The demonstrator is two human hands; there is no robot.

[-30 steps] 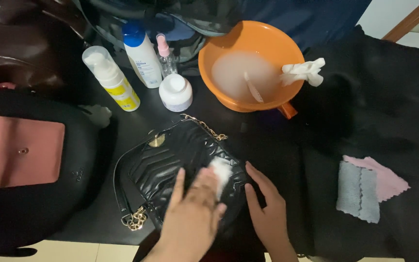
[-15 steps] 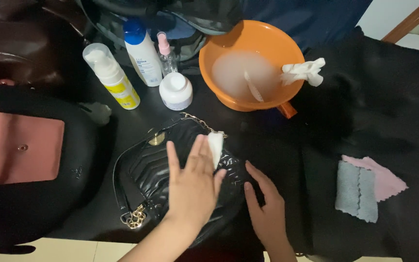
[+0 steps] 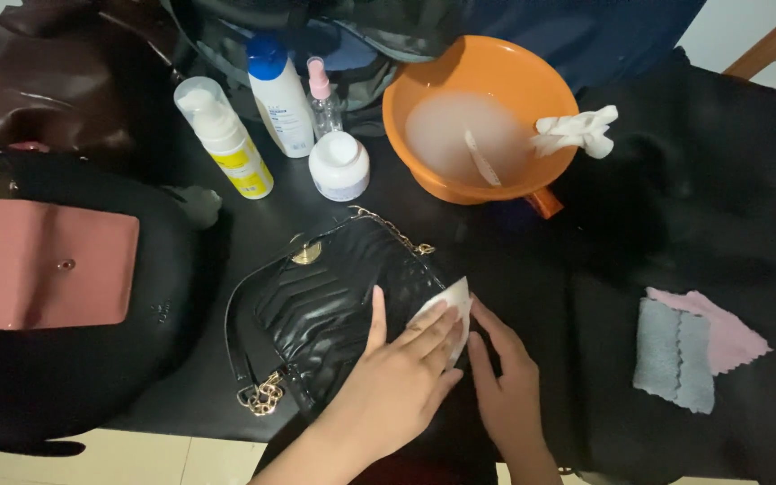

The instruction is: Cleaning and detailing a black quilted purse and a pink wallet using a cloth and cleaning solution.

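A black quilted handbag (image 3: 325, 310) with a gold chain is laid flat on a dark table (image 3: 424, 224), near its front edge. The left hand (image 3: 397, 382) is spread flat over the right end of the bag, fingers stretched out, and a white pad (image 3: 451, 301) is pressed beneath the fingertips against the bag's surface; nothing is gripped in a closed fist. The right hand (image 3: 505, 382) is placed just beside the bag's right edge, fingers extended and open, resting on the dark surface with nothing held; whether the bag's edge is touched by it cannot be told.

Behind the bag, a small white jar (image 3: 339, 166), a pump bottle with a yellow label (image 3: 224, 139), a white bottle with a blue cap (image 3: 278, 94) and a small clear spray bottle with a pink top (image 3: 323, 99) are grouped together. An orange basin (image 3: 478, 117) with cloudy liquid is set to their right, a white cloth (image 3: 577, 130) draped on its rim. Folded grey and pink cloths (image 3: 689, 346) are seen well apart at the right. A reddish-brown wallet (image 3: 42, 265) is laid on a black bag at the left.
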